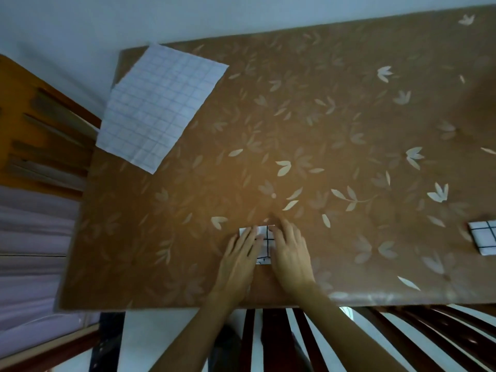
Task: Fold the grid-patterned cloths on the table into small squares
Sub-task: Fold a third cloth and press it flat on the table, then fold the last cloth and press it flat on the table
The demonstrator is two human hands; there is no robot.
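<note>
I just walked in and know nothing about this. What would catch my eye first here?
The left hand and right hand press flat on a small folded grid cloth near the front edge of the leaf-patterned table. A big unfolded grid cloth lies spread at the far left corner. Another folded square sits at the right edge of the view.

table (349,103) brown, pale leaf print | unfolded cloth (161,106) white, blue grid

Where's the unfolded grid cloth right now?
Head view: the unfolded grid cloth lies spread flat at the far-left corner of the table, its left edge overhanging beside the wooden chair.
</note>
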